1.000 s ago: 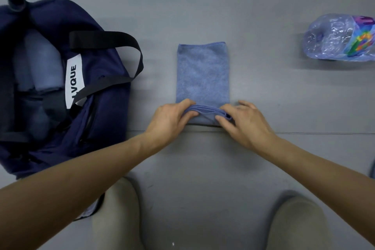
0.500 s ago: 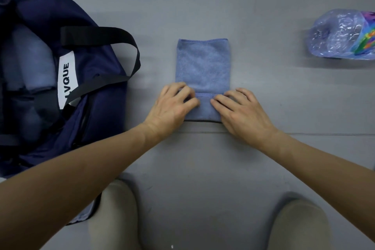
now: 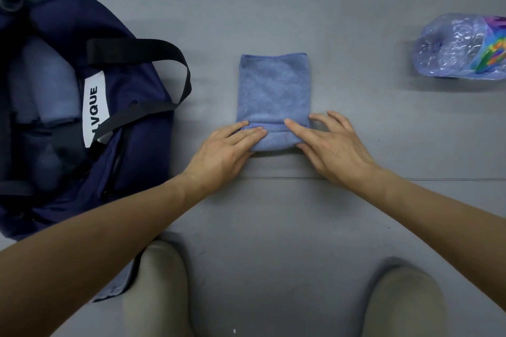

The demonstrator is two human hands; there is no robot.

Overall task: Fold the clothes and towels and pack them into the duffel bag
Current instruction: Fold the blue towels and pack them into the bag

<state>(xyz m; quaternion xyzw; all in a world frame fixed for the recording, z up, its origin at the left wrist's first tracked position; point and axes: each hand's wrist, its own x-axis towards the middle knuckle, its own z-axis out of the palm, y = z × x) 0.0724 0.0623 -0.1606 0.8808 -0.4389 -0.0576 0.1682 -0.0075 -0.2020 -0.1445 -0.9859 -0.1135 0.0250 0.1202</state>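
Blue terry cloth, soft and finely looped, makes up the one towel (image 3: 274,90) lying out on the grey floor (image 3: 301,8), at the middle of the view between the bag and the bottle. It is a narrow folded rectangle whose long axis runs straight away from the person. Its stitched far hem points away, and its near end is turned over into a thick, rounded band. Two hands rest on that band. The left hand (image 3: 223,150) lies flat with straight fingers close together across the band's left part. The right hand (image 3: 338,148) has its fingers spread, with the forefinger on the band's upper edge and the others fanned out past the towel's right edge; neither hand pinches the cloth. One duffel bag (image 3: 142,145) of dark navy woven fabric sits to the left, well apart from the towel, slumped and open at the top. It carries two flat black webbing handles (image 3: 142,48) and one white label (image 3: 94,109) with black letters. Inside it one pale blue roll (image 3: 43,85) is plain to see; darker shapes lie below it, too dim to count. One clear plastic bottle (image 3: 460,46), crinkled and lying on its side, has a many-coloured wrapper and sits at the far right. Two knees (image 3: 161,287) in pale beige cloth show at the bottom edge. One thin straight seam (image 3: 438,179) crosses the floor just near of the towel.
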